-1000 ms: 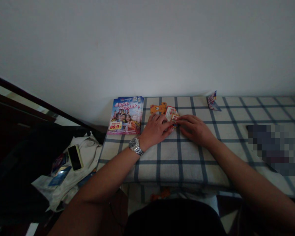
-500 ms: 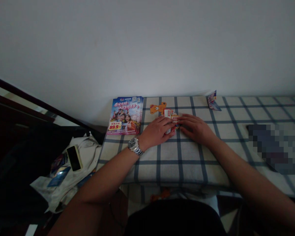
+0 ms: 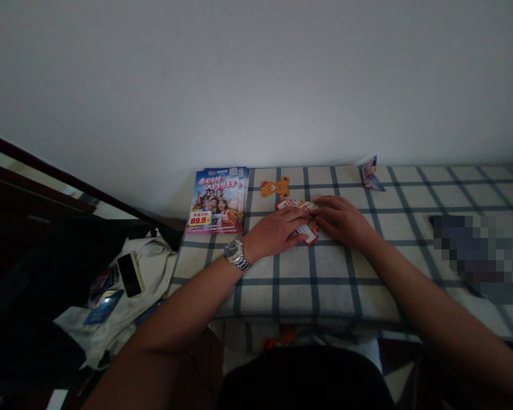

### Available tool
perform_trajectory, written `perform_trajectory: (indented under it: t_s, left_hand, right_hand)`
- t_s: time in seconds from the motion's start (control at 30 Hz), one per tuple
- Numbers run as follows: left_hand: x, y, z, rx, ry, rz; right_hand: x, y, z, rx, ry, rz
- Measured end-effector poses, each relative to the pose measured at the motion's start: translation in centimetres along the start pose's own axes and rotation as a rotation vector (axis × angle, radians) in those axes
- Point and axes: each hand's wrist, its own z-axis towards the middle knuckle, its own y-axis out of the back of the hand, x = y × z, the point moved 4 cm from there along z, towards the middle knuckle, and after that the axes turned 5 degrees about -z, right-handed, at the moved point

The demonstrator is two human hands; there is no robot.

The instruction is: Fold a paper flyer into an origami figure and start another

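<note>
A small piece of folded printed paper (image 3: pixel 309 234), white and red with yellow patches, lies on the checked cloth in front of me. Over its left part rests my left hand (image 3: pixel 277 229), fingers together and pressing on it, with a steel watch (image 3: pixel 237 254) on the wrist. My right hand (image 3: pixel 341 221) pinches the paper's right edge, its fingertips meeting those of the left. Much of the paper is hidden under the fingers, so its exact folds cannot be made out.
A stack of colourful flyers (image 3: pixel 216 202) lies to the left by the wall. A folded flyer piece (image 3: pixel 371 175) stands at the back right. A pixelated dark object (image 3: pixel 474 256) lies at right. Beyond the table's left edge, a phone (image 3: pixel 129 274) sits on a white bag (image 3: pixel 154 256).
The folded paper has turned under my hands, so a white, red-edged corner now points toward me. It has also shifted away from the printed bear. Both hands stay on it.
</note>
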Motion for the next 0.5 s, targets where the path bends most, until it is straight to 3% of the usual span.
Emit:
perform_trajectory:
  t_s: [0.3,0.5]
  left_hand:
    - [0.0,-0.2,-0.1,-0.004,0.005,0.016]
    - [0.0,-0.1,-0.2,-0.012,0.002,0.02]
  right_hand:
    - [-0.8,0.5,0.5,-0.135,-0.207,0.09]
    - [-1.3,0.4,0.8,-0.162,-0.257,0.085]
